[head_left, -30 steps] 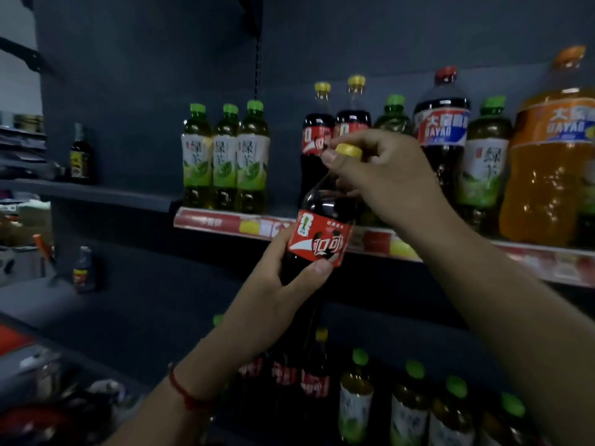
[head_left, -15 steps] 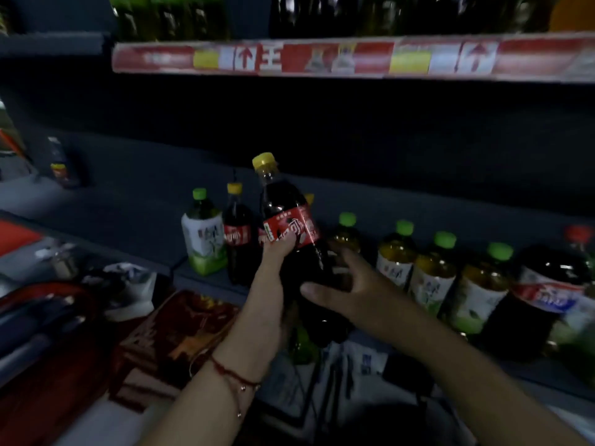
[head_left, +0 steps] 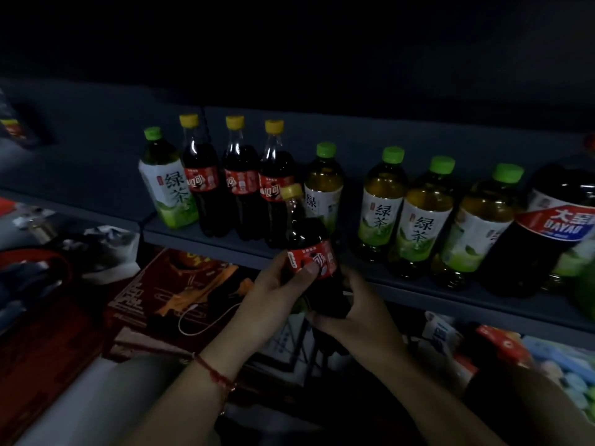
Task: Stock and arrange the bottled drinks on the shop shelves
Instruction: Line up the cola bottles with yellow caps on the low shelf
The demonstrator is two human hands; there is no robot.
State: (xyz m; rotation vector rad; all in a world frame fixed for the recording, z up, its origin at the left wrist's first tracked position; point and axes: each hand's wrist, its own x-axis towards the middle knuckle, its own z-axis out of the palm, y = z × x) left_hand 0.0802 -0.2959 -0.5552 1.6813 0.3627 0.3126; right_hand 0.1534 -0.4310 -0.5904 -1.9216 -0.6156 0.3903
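We held a cola bottle (head_left: 309, 252) upright in both hands just in front of the shelf (head_left: 402, 284). Our left hand (head_left: 273, 294) gripped its red label; our right hand (head_left: 357, 313) curled round its base. Beyond our hands, three cola bottles (head_left: 240, 185) and green tea bottles (head_left: 418, 220) stood in a row.

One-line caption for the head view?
Left hand and right hand hold a cola bottle before the shelf.
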